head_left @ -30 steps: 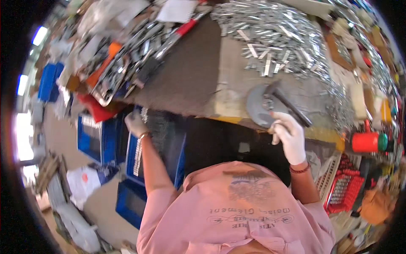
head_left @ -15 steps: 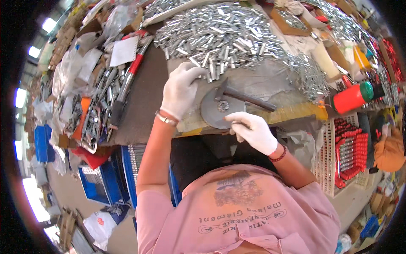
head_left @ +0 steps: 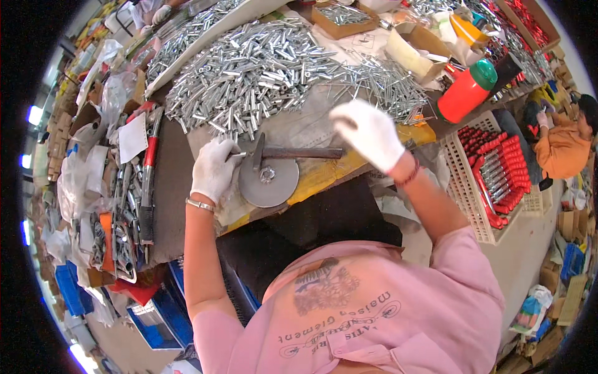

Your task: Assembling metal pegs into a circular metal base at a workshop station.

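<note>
My left hand (head_left: 215, 167), in a white glove, is closed beside a round grey metal disc (head_left: 269, 187). A small silvery metal tube (head_left: 238, 154) shows at its fingertips. A hammer (head_left: 302, 152) lies across the far part of the disc, its head at the left and its handle pointing right. Near the disc's middle sits a small shiny ring-like piece (head_left: 267, 175). My right hand (head_left: 369, 134), also gloved and smeared by motion, is over the bench near a heap of thin metal pins (head_left: 389, 84); its fingers are unclear. Beyond my left hand spreads a big pile of metal tubes (head_left: 249, 75).
A red canister with a green lid (head_left: 467, 91) stands at the bench's right. Below it, a cream plastic crate (head_left: 467, 187) holds red-handled tools. Hand tools and a notepad (head_left: 132, 138) lie at the left. A person in orange (head_left: 562, 153) sits at far right.
The view has turned, shifting the bench leftward in the picture. My left hand has come from the tube pile to beside the disc. My right hand has left the disc toward the pins.
</note>
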Demonstrator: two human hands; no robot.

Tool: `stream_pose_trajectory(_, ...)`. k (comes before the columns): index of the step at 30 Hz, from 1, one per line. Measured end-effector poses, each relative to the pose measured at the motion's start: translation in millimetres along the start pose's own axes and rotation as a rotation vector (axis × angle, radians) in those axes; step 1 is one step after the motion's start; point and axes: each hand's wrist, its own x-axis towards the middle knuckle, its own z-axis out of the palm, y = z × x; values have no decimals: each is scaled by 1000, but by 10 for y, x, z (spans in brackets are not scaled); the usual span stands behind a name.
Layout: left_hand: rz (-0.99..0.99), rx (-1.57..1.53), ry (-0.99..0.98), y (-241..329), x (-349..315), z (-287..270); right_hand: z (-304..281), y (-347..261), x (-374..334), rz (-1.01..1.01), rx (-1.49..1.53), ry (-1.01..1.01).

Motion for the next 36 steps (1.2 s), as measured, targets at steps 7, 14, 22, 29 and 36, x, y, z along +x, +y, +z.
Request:
stream_pose_trajectory(7, -274, -252, 94, 369, -337, -288, 399, 878, 632, -176, -585, -108)
stream_pose_trajectory(14, -172, -258, 53, 660, -673, -167, 224, 638, 410, -290, -387, 40)
stream_pose_trajectory(22, -196, -273, 145, 691, -798, 57, 345, -746, -155, 433, 1084, -403)
stream_pose_trajectory(29, -194, -251, 156, 693, -873, 28, 454, -759, -201, -201, 322, -331)
stream_pose_trajectory(36, -252, -344, 266, 727, -847, 84, 586, -762, -178, -462, -92, -281)
